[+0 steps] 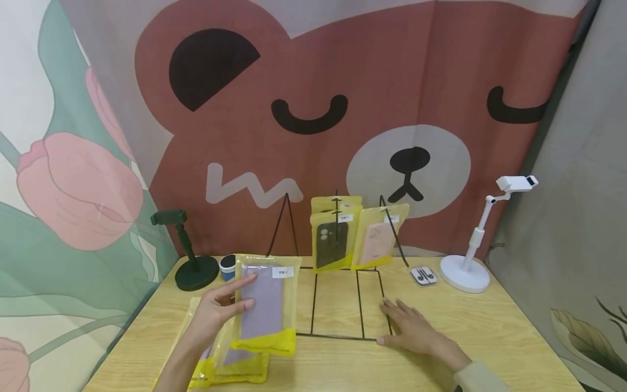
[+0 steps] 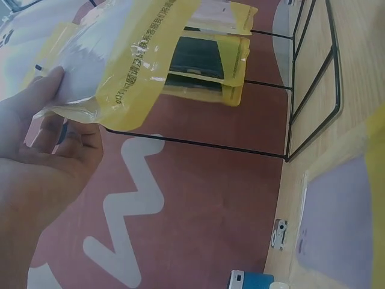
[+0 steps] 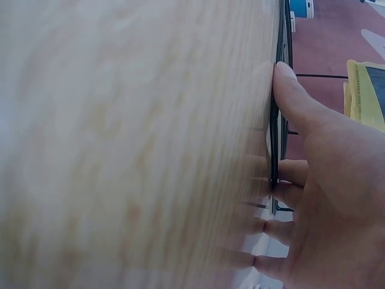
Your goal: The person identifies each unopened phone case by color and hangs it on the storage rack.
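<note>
My left hand (image 1: pixel 213 307) pinches a clear-and-yellow bagged lilac phone case (image 1: pixel 263 305) by its left edge, thumb in front. Some of its fingers show curled behind the bag in the left wrist view. The bag is upright, over the left side of a black wire display rack (image 1: pixel 338 337). On the rack's hooks hang a bagged black phone case (image 1: pixel 332 245), another bag (image 1: pixel 320 203) behind it and a bagged pink phone case (image 1: pixel 377 244). My right hand (image 1: pixel 416 332) rests at the rack base's front right corner, fingers spread, thumb at the front wire (image 3: pixel 275 132).
More bagged lilac cases (image 1: pixel 240 370) lie on the table at front left, partly under my left forearm. A dark green stand (image 1: pixel 196 271) and a blue-and-white round container (image 1: pixel 227 267) are at back left. Boxed earphones (image 1: pixel 423 276) and a white stand (image 1: pixel 465 275) are at back right.
</note>
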Tool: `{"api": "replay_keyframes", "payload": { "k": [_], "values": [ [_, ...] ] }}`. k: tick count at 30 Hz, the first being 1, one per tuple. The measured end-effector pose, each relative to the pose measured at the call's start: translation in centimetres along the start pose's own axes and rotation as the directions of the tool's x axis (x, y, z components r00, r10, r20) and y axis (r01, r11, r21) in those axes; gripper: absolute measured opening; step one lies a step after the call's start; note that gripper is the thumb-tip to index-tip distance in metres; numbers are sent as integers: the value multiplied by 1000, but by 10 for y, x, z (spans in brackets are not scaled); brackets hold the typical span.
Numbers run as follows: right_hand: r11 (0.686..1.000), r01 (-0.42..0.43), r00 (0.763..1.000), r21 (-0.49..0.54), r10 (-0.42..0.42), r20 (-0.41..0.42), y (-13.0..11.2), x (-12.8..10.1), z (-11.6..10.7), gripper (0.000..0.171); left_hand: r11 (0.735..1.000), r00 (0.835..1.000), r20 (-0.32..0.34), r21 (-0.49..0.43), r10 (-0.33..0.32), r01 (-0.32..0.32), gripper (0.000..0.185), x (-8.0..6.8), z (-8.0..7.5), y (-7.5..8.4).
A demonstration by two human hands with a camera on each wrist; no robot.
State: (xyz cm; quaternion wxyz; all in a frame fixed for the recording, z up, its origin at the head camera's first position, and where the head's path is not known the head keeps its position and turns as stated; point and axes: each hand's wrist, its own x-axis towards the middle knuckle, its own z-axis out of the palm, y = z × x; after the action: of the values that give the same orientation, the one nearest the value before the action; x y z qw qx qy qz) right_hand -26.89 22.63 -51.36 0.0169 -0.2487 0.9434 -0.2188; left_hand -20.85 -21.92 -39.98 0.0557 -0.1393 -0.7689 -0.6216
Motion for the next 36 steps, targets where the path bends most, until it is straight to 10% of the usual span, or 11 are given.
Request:
{"api": "replay_keyframes", "payload": {
  "k": [36],
  "values": [
    [999,-31,1000,10,31,5,0,0,-2,91,994,992,64,-45,106,-103,47,0,-6,-2]
  ]
}}
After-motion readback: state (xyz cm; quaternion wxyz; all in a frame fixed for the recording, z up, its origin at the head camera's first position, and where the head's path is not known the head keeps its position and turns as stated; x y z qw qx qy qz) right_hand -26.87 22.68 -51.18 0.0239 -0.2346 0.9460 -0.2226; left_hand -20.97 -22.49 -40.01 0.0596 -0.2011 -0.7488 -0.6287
